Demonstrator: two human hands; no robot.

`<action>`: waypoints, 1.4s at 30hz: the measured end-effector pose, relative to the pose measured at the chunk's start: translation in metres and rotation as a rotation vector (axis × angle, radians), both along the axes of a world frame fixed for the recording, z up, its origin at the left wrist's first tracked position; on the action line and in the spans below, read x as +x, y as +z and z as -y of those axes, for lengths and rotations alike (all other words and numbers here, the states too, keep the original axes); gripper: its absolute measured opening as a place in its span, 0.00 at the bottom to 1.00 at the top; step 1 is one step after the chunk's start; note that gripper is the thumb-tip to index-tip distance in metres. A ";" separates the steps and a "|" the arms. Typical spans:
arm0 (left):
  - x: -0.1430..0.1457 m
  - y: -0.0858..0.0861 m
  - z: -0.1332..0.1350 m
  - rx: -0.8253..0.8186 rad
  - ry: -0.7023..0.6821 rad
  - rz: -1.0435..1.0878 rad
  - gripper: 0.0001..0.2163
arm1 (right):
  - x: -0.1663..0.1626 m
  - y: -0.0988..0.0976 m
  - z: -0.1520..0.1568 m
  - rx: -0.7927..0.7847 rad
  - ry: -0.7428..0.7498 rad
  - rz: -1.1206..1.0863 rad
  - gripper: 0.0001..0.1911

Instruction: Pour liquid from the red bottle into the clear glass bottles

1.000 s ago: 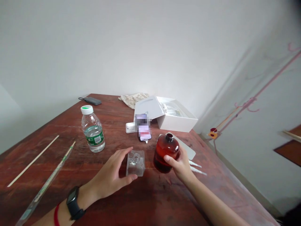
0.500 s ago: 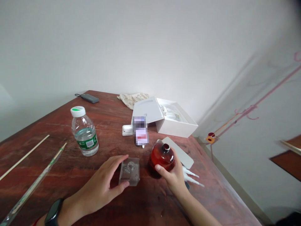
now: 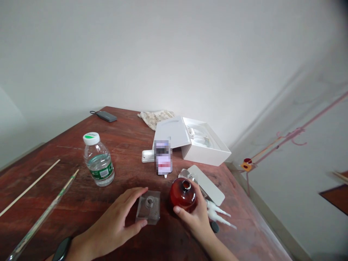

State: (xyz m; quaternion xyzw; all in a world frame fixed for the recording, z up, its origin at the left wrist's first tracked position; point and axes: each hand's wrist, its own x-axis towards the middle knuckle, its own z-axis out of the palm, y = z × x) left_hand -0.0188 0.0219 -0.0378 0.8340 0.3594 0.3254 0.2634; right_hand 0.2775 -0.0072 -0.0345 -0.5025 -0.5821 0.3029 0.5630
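Note:
My left hand [image 3: 119,215] spans a clear square bottle [image 3: 148,207] with a round open neck; the fingertips touch its far left corner and the thumb its near side. The bottle stands on the table. Fingers and thumb of my right hand [image 3: 194,214] are wrapped around a round amber bottle [image 3: 182,197], whose narrow mouth is uncapped. Just right of that hand lie white nozzle-like pieces [image 3: 216,212] and a dark round cap [image 3: 214,227]. Another clear bottle [image 3: 185,174] sits partly hidden behind the amber one.
A water bottle [image 3: 99,163] with a green label stands at left, near a bare stick [image 3: 29,187] and a wrapped pair of chopsticks [image 3: 46,214]. Behind are a blurred phone [image 3: 163,157], a white case [image 3: 147,156], an open white box [image 3: 205,154], a cloth [image 3: 154,119] and a grey device [image 3: 107,116].
My right hand has brought the amber bottle slightly left and nearer, uncovering more of the clear bottle and the dark cap. The left hand stays at the square bottle; the view has tilted slightly.

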 end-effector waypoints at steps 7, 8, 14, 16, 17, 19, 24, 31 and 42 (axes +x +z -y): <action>0.000 -0.001 -0.001 -0.047 -0.011 0.002 0.33 | -0.007 0.000 0.002 -0.080 0.022 -0.063 0.43; 0.000 -0.001 -0.001 -0.051 -0.012 0.000 0.33 | -0.007 -0.001 0.001 -0.081 0.017 -0.067 0.43; -0.001 0.000 -0.001 -0.069 -0.020 0.006 0.33 | -0.002 -0.003 -0.001 -0.070 0.037 -0.049 0.40; -0.001 0.001 0.000 -0.072 -0.017 0.010 0.33 | 0.001 -0.004 -0.002 -0.069 0.069 -0.034 0.40; -0.001 0.001 0.000 -0.073 -0.015 0.013 0.33 | 0.002 -0.004 -0.002 -0.066 0.078 -0.028 0.40; -0.001 0.002 0.001 -0.076 -0.014 0.016 0.32 | 0.003 -0.004 -0.002 -0.061 0.084 -0.028 0.40; -0.001 0.001 0.001 -0.078 -0.010 0.001 0.32 | 0.001 -0.002 -0.004 -0.077 0.093 -0.051 0.40; -0.001 0.002 0.000 -0.068 -0.015 -0.011 0.31 | -0.007 0.007 -0.003 -0.088 0.053 -0.100 0.42; -0.004 -0.002 0.001 0.004 0.021 -0.054 0.33 | -0.011 0.003 -0.002 -0.108 0.046 -0.197 0.43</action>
